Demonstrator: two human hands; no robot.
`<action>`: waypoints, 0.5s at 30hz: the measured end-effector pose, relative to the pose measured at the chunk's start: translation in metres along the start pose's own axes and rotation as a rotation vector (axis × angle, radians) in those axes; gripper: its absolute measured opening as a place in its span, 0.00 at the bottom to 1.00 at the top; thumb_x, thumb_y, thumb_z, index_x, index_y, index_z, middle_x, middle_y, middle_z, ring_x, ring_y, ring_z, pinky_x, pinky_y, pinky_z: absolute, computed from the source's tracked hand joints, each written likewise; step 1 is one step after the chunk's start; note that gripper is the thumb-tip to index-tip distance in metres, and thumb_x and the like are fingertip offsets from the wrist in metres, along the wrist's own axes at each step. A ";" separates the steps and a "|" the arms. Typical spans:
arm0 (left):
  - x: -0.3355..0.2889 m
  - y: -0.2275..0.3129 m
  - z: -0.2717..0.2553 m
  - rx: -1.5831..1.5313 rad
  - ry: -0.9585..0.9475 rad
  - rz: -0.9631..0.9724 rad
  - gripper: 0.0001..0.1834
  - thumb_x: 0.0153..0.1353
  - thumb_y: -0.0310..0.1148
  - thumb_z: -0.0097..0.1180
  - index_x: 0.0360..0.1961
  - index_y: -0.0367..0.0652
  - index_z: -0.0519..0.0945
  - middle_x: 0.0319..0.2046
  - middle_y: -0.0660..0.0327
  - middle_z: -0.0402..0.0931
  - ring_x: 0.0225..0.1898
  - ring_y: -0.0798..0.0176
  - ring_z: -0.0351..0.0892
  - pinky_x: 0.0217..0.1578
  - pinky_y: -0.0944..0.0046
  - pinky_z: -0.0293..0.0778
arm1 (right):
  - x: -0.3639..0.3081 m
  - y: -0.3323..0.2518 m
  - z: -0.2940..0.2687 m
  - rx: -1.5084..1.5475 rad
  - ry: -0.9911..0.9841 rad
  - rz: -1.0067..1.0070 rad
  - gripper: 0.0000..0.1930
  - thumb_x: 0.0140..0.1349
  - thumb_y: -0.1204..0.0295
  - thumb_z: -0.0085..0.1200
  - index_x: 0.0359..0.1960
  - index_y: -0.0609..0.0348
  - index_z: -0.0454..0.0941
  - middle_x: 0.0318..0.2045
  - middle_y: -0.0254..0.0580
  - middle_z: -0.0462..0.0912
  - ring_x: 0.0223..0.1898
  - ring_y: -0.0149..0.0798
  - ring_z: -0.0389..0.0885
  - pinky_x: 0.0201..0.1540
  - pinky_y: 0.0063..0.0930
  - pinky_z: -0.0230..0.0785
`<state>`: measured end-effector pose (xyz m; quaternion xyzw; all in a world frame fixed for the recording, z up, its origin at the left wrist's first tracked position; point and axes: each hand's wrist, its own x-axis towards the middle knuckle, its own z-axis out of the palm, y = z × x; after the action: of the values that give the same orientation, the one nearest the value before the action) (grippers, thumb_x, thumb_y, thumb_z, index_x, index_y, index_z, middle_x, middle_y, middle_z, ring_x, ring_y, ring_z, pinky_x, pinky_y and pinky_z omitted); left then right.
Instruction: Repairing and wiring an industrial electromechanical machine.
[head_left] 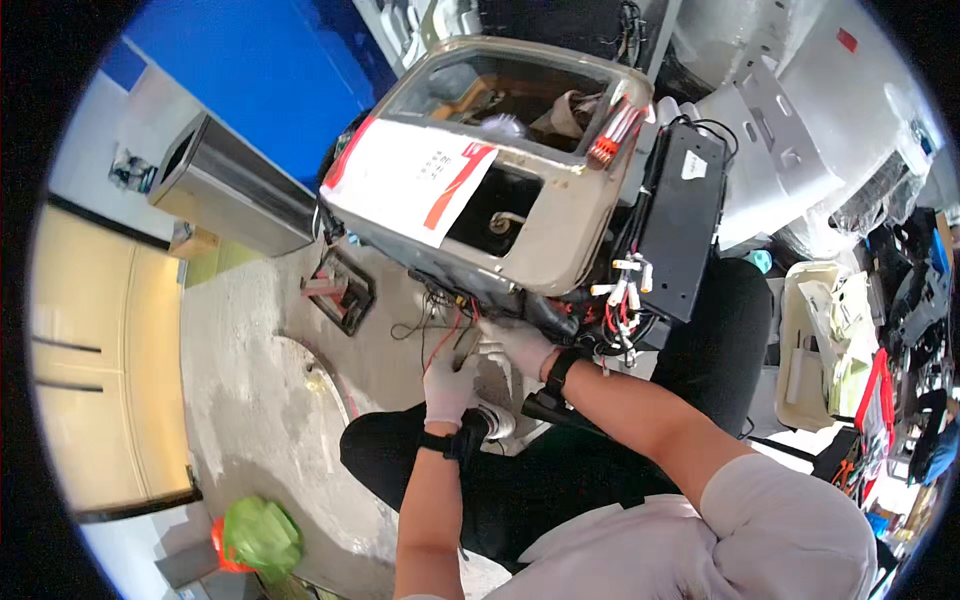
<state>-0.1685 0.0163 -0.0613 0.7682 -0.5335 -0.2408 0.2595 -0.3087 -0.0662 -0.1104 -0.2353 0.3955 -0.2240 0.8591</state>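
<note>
A beige and grey boxy machine (560, 240) with a window in its top stands in front of me. Wires (425, 308) hang below its near edge. My left hand (450, 392), in a white glove, is closed with its fingertips on a thin red wire (441, 345). Just right of it, my white-gloved right hand (518, 345) reaches under the machine's near edge. Its fingers are bent together by the wires, and what they hold is hidden. White connectors (625, 285) on red and black leads hang at the machine's right side, next to a black flat box (685, 220).
A white and red printed sheet (410, 180) covers part of the machine's top; red-tipped sticks (618, 130) lie at its right corner. A dark frame (340, 290) is on the floor, left. A steel bin (235, 190), green bag (260, 535) and cream tray (800, 395) stand around.
</note>
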 end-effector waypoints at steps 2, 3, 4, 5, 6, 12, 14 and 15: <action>-0.001 0.002 0.004 -0.347 -0.066 -0.243 0.15 0.58 0.35 0.63 0.36 0.30 0.83 0.24 0.58 0.82 0.25 0.65 0.80 0.29 0.63 0.74 | 0.004 0.002 -0.002 -0.139 0.093 0.018 0.20 0.65 0.55 0.57 0.50 0.56 0.77 0.43 0.35 0.80 0.39 0.31 0.79 0.43 0.25 0.72; -0.001 0.003 0.006 -0.349 -0.072 -0.276 0.15 0.58 0.32 0.63 0.38 0.28 0.82 0.27 0.62 0.82 0.29 0.72 0.77 0.30 0.67 0.73 | 0.007 0.006 -0.001 -0.189 0.144 -0.037 0.19 0.63 0.55 0.60 0.46 0.58 0.80 0.38 0.33 0.82 0.36 0.30 0.80 0.40 0.25 0.72; -0.001 0.005 0.009 -0.374 -0.077 -0.267 0.15 0.58 0.32 0.63 0.38 0.28 0.82 0.27 0.62 0.82 0.29 0.72 0.77 0.30 0.67 0.73 | 0.013 0.010 -0.001 -0.153 0.138 -0.036 0.19 0.63 0.55 0.60 0.46 0.58 0.80 0.38 0.33 0.82 0.36 0.30 0.80 0.40 0.25 0.72; -0.001 0.006 0.011 -0.442 -0.041 -0.209 0.14 0.60 0.32 0.61 0.39 0.28 0.82 0.28 0.61 0.82 0.29 0.71 0.77 0.30 0.67 0.73 | 0.018 0.015 -0.001 -0.251 0.191 -0.060 0.17 0.64 0.56 0.59 0.43 0.57 0.81 0.36 0.32 0.82 0.36 0.30 0.79 0.39 0.25 0.72; 0.000 0.006 0.012 -0.508 -0.038 -0.146 0.13 0.62 0.32 0.59 0.40 0.29 0.82 0.29 0.60 0.82 0.30 0.71 0.77 0.30 0.67 0.72 | 0.023 0.020 -0.001 -0.433 0.268 -0.089 0.15 0.65 0.58 0.58 0.41 0.57 0.82 0.34 0.32 0.82 0.35 0.29 0.79 0.39 0.25 0.72; 0.006 -0.014 -0.008 0.159 -0.176 0.107 0.17 0.67 0.37 0.52 0.45 0.32 0.81 0.30 0.60 0.82 0.29 0.66 0.76 0.32 0.64 0.72 | 0.034 0.035 -0.007 -0.489 0.260 -0.271 0.13 0.68 0.62 0.53 0.46 0.56 0.82 0.37 0.33 0.83 0.37 0.29 0.78 0.44 0.25 0.70; 0.005 -0.019 -0.007 -0.074 -0.250 -0.097 0.17 0.67 0.37 0.52 0.46 0.33 0.81 0.30 0.60 0.81 0.29 0.65 0.76 0.33 0.63 0.73 | 0.025 0.029 -0.007 -0.209 0.127 -0.200 0.15 0.67 0.60 0.54 0.48 0.56 0.81 0.40 0.34 0.83 0.39 0.30 0.78 0.46 0.25 0.70; 0.004 -0.020 -0.004 -0.375 -0.358 -0.411 0.17 0.67 0.36 0.52 0.47 0.32 0.81 0.29 0.61 0.81 0.29 0.65 0.76 0.33 0.62 0.73 | 0.019 0.025 -0.006 -0.064 0.082 -0.123 0.17 0.67 0.59 0.55 0.51 0.56 0.80 0.43 0.36 0.83 0.41 0.30 0.78 0.47 0.26 0.69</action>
<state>-0.1508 0.0194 -0.0722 0.7441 -0.3507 -0.5133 0.2445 -0.2969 -0.0586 -0.1393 -0.2771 0.4219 -0.2730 0.8189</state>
